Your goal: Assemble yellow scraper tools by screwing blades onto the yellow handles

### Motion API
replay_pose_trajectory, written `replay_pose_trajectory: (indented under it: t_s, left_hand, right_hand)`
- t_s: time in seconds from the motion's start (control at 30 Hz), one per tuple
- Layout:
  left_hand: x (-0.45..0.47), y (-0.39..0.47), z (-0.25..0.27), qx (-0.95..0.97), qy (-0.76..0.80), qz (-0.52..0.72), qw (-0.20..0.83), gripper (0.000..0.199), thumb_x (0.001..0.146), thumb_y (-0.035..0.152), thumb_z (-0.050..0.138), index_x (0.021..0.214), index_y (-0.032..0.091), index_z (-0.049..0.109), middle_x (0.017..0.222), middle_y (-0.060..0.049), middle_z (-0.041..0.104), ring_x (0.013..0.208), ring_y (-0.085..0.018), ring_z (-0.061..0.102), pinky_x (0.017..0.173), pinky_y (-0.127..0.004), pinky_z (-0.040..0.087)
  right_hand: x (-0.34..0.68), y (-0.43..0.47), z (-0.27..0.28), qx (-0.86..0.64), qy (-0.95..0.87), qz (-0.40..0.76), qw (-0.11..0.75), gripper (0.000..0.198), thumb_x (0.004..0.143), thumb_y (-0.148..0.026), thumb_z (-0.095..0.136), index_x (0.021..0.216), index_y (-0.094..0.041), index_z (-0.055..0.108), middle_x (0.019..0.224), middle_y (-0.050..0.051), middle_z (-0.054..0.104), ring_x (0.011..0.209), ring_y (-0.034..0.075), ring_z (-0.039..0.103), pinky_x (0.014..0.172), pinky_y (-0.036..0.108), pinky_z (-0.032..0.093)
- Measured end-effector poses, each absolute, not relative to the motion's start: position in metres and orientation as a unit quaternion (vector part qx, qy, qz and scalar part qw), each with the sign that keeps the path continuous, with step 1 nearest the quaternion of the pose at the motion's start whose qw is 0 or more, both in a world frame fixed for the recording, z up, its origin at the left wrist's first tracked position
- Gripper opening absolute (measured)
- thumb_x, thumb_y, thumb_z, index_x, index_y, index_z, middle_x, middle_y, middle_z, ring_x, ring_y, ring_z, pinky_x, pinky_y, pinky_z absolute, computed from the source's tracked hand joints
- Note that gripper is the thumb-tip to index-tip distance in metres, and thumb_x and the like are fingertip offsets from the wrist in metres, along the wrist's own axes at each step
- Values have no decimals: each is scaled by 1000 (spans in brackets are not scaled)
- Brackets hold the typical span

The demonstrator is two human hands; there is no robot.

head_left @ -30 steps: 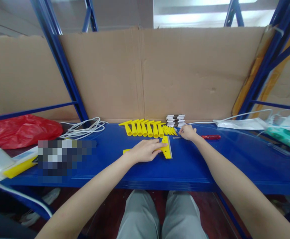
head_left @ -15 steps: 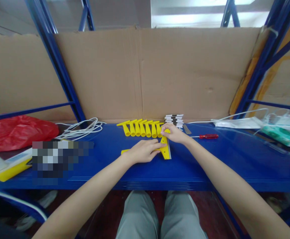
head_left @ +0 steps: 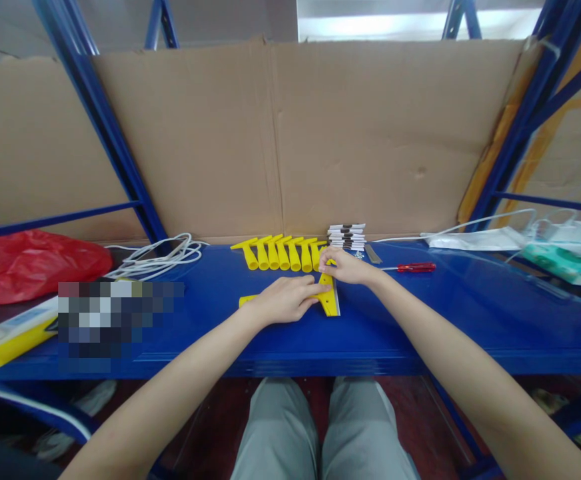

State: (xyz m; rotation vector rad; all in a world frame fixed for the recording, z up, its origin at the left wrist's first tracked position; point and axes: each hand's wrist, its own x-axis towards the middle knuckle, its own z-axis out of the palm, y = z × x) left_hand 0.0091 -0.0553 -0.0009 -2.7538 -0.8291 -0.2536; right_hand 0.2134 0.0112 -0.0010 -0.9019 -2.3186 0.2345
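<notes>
A yellow scraper (head_left: pixel 329 301) lies flat on the blue shelf (head_left: pixel 420 320). The left hand (head_left: pixel 283 300) presses down on its handle, fingers together and flat. The right hand (head_left: pixel 344 265) pinches the far end of its blade edge, fingertips closed on it. Just beyond both hands stands a row of yellow handles (head_left: pixel 280 252), with a stack of blades (head_left: pixel 348 235) behind the right hand. A red screwdriver (head_left: pixel 413 267) lies to that hand's right.
</notes>
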Motion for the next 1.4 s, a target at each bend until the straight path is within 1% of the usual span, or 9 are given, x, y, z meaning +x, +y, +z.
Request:
replay_pose_trajectory:
  t_s: [0.27,0.4,0.57,0.7,0.93,1.2,1.4]
  left_hand:
    - [11,-56,-1,-946,-283,-72,141,39,95,28,39,131,28,53,104,-6,61,93,-18,62,75,-26,51]
    - [11,-57,0,-948,-277,-73,141,39,96,28,39,132,27,53,101,-6,61,92,-19,62,76,-27,51]
    - [10,-58,0,-950,-271,-80,135,39,95,27,40,131,27,53,98,-5,61,90,-17,62,76,-25,50]
    - [10,-59,0,-948,-276,-80,140,38,95,27,39,131,27,54,96,-5,60,90,-18,61,74,-26,50]
    - [10,-58,0,-940,-298,-77,151,39,95,27,39,132,27,52,97,-5,61,91,-18,62,74,-25,50]
    - [10,-58,0,-938,-305,-66,153,40,96,28,37,134,28,51,103,-6,62,92,-20,63,75,-29,51]
    - [11,-59,1,-938,-305,-64,152,41,96,28,37,135,28,50,99,-6,61,88,-18,62,74,-28,50]
  right_hand:
    - [218,9,1,-368,-882,95,279,9,80,-17,55,71,-18,57,79,3,57,80,16,53,78,31,43]
    - [217,6,5,-367,-880,99,283,9,80,-18,54,72,-18,57,81,4,58,82,17,54,79,32,44]
    - [222,4,9,-356,-886,97,280,8,81,-21,54,75,-18,59,85,4,59,84,17,55,79,33,46]
    - [228,2,10,-362,-892,101,252,8,82,-22,56,77,-18,60,87,5,61,83,17,56,78,32,47]
    - [226,0,8,-383,-891,108,217,6,81,-21,58,77,-18,62,83,4,63,82,17,58,79,31,46]
    - [221,-1,8,-392,-883,133,222,6,79,-19,61,73,-17,61,81,4,62,80,16,58,78,29,46]
    - [220,-2,8,-387,-880,161,224,6,78,-21,61,73,-17,62,81,3,63,78,16,58,75,29,46]
